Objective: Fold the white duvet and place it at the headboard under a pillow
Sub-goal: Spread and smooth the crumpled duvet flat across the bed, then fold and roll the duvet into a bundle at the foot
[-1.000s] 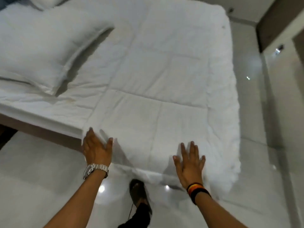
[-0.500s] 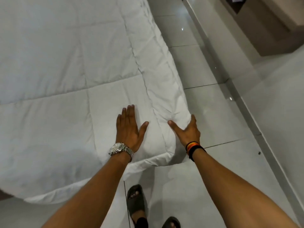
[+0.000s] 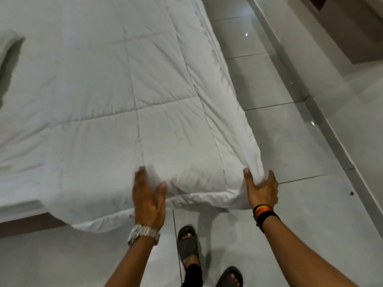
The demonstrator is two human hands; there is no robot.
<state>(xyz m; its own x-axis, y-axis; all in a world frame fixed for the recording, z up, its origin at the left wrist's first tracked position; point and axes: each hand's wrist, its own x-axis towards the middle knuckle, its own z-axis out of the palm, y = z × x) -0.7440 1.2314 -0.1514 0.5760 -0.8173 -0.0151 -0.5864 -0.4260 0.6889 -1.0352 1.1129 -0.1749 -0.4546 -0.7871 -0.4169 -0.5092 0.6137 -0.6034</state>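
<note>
The white quilted duvet (image 3: 107, 96) lies spread over the bed, and its near edge hangs off the bed's corner. My right hand (image 3: 261, 188), with a striped wristband, pinches the duvet's near right corner between thumb and fingers. My left hand (image 3: 148, 195), with a metal watch at the wrist, is blurred and curls around the duvet's near edge a little to the left. A white pillow (image 3: 8, 48) shows only as a sliver at the left edge.
The bed's dark frame (image 3: 27, 223) shows at lower left. Glossy grey floor tiles (image 3: 290, 131) run along the bed's right side to a wall base. My sandalled feet (image 3: 188, 243) stand close to the bed's corner. Dark furniture (image 3: 352, 27) sits at upper right.
My hands went from lying flat on the duvet to gripping it: the right closed on the corner, the left slid back to the near edge. The view shifted toward the bed's right corner.
</note>
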